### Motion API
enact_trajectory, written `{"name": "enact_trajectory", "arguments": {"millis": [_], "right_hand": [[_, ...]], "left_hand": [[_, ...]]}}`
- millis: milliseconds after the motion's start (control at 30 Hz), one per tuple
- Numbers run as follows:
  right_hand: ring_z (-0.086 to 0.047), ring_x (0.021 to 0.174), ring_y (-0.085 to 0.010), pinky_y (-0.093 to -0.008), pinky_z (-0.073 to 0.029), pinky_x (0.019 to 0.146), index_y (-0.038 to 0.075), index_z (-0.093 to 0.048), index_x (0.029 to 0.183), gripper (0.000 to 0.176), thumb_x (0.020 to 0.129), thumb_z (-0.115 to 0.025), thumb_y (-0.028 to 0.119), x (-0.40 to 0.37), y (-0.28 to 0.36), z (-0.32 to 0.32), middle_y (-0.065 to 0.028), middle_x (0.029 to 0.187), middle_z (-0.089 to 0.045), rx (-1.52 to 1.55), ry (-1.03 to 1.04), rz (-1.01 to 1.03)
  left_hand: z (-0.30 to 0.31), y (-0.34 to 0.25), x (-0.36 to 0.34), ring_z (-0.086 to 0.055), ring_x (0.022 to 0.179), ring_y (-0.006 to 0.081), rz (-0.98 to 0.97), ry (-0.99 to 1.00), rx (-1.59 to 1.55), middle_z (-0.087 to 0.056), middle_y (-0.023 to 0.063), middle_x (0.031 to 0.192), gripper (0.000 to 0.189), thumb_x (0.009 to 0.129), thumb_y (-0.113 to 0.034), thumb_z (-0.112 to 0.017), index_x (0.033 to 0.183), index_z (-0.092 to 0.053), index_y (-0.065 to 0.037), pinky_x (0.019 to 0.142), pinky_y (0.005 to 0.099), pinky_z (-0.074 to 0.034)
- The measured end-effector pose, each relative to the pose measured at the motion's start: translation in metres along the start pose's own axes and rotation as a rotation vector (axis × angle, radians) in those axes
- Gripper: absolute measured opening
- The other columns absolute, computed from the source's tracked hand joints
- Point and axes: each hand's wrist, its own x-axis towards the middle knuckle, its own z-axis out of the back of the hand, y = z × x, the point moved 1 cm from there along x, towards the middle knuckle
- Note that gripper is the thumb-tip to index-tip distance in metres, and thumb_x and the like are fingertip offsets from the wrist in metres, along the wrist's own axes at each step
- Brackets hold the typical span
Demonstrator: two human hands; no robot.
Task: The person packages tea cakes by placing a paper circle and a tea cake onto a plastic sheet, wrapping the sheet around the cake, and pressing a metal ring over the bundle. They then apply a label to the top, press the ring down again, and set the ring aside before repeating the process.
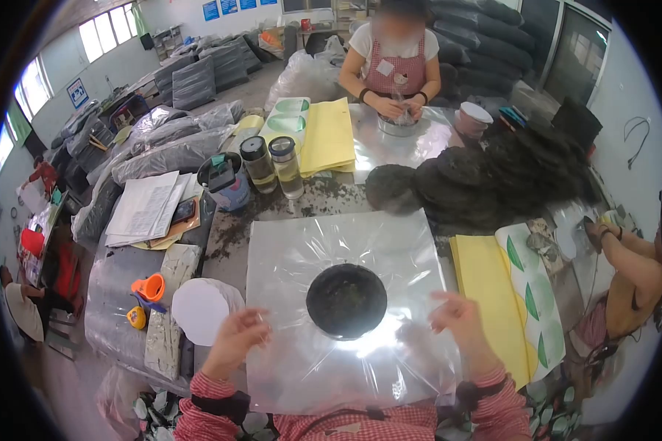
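Observation:
In the head view, a dark round cake of leafy-looking material (346, 300) lies on a stack of clear plastic film (294, 367) in front of me. The film is drawn into creases around it. My left hand (237, 336) hovers over the film's left edge, its fingers apart and holding nothing. Close beside it is a stack of white paper discs (207, 310). Above the right part of the film is my right hand (456, 320), fingers spread and somewhat blurred, with nothing in it. Neither hand touches the dark cake.
Piled dark round cakes (478, 180) stand at the back right. Yellow sheets (485, 301) and green-and-white printed sheets (529, 294) lie right. Two bottles (285, 167), papers (143, 209) and an orange tape dispenser (148, 287) are left. A co-worker (397, 66) works across the table.

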Motion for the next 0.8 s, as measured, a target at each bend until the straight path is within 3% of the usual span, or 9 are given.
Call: {"name": "enact_trajectory", "arguments": {"millis": [100, 133, 233, 333, 367, 467, 533, 700, 800], "right_hand": [[-0.069, 0.073, -0.0162, -0.0309, -0.057, 0.069, -0.006, -0.063, 0.121, 0.051, 0.08, -0.083, 0.016, 0.018, -0.001, 0.039, -0.0075, 0.086, -0.072, 0.315, -0.26, 0.197], [-0.069, 0.073, -0.0162, -0.0309, -0.057, 0.069, -0.006, -0.063, 0.121, 0.051, 0.08, -0.083, 0.016, 0.023, -0.015, 0.046, -0.0075, 0.086, -0.072, 0.327, -0.267, 0.212], [-0.066, 0.106, -0.0294, -0.0393, -0.054, 0.092, -0.004, -0.051, 0.138, 0.082, 0.074, -0.089, 0.029, 0.037, -0.099, 0.036, -0.0173, 0.116, -0.067, -0.687, -0.168, 0.29], [-0.037, 0.144, -0.036, -0.0402, -0.033, 0.118, -0.003, -0.027, 0.154, 0.113, 0.067, -0.092, 0.03, 0.023, -0.104, -0.028, -0.0239, 0.153, -0.038, -0.792, 0.15, 0.352], [-0.029, 0.149, -0.0387, -0.0443, -0.03, 0.12, -0.005, -0.024, 0.154, 0.128, 0.061, -0.095, 0.044, 0.019, -0.097, -0.052, -0.0264, 0.158, -0.031, -0.758, 0.161, 0.304], [-0.026, 0.15, -0.0363, -0.0409, -0.026, 0.121, -0.003, -0.022, 0.156, 0.124, 0.063, -0.095, 0.033, 0.043, -0.111, -0.079, -0.026, 0.158, -0.03, -0.282, 0.161, 0.253], [-0.034, 0.147, -0.035, -0.0405, -0.031, 0.118, -0.002, -0.024, 0.155, 0.108, 0.073, -0.089, 0.026, 0.063, -0.108, -0.092, -0.0251, 0.155, -0.036, 0.297, -0.129, 0.3], [-0.059, 0.121, -0.0346, -0.0419, -0.047, 0.103, 0.001, -0.06, 0.13, 0.05, 0.081, -0.07, 0.003, 0.067, -0.06, -0.143, -0.0173, 0.133, -0.06, -0.64, -0.161, 0.945], [-0.062, 0.112, -0.0333, -0.0424, -0.049, 0.097, 0.004, -0.067, 0.113, 0.034, 0.079, -0.065, 0.002, 0.071, -0.074, -0.147, -0.0136, 0.119, -0.066, -0.68, -0.11, 0.927]], "left_hand": [[0.018, 0.018, 0.0, -0.068, 0.084, 0.0171, -0.286, -0.274, -0.352, -0.069, 0.0111, 0.093, 0.027, 0.096, -0.004, -0.062, 0.122, -0.058, 0.004, 0.072, 0.0258, -0.056], [0.021, 0.05, 0.007, -0.07, 0.082, 0.0235, -0.253, -0.427, 0.067, -0.07, 0.0134, 0.098, 0.034, 0.093, -0.008, -0.066, 0.124, -0.058, 0.002, 0.072, 0.0298, -0.057], [0.006, 0.111, 0.021, -0.067, 0.102, 0.0328, -0.646, -0.277, 1.14, -0.071, 0.0131, 0.103, 0.041, 0.084, -0.017, -0.076, 0.12, -0.063, -0.001, 0.09, 0.0459, -0.053], [-0.073, 0.07, 0.026, -0.061, 0.116, 0.0307, -0.92, -0.169, 1.001, -0.071, 0.0094, 0.102, 0.033, 0.08, -0.025, -0.078, 0.105, -0.07, -0.004, 0.106, 0.0488, -0.042], [-0.091, 0.059, 0.033, -0.06, 0.118, 0.0296, -0.95, -0.158, 0.89, -0.072, 0.0085, 0.101, 0.031, 0.08, -0.026, -0.078, 0.101, -0.072, -0.005, 0.108, 0.0485, -0.04], [-0.112, 0.063, 0.075, -0.063, 0.11, 0.0285, -0.945, 0.113, 1.071, -0.071, 0.0082, 0.096, 0.027, 0.077, -0.029, -0.078, 0.091, -0.072, -0.006, 0.108, 0.046, -0.039], [-0.122, 0.073, 0.088, -0.063, 0.097, 0.0333, -0.387, 0.132, 1.357, -0.068, 0.0109, 0.087, 0.026, 0.072, -0.028, -0.082, 0.081, -0.071, -0.006, 0.101, 0.0467, -0.043], [-0.128, 0.081, 0.074, -0.057, 0.104, 0.0379, -0.441, -0.074, 1.063, -0.064, 0.0149, 0.101, 0.033, 0.073, -0.019, -0.081, 0.1, -0.069, -0.005, 0.102, 0.0472, -0.041], [-0.114, 0.072, 0.077, -0.054, 0.115, 0.0429, -0.669, -0.31, 0.539, -0.06, 0.0224, 0.113, 0.053, 0.074, -0.021, -0.081, 0.12, -0.06, -0.003, 0.111, 0.0488, -0.036]]}}
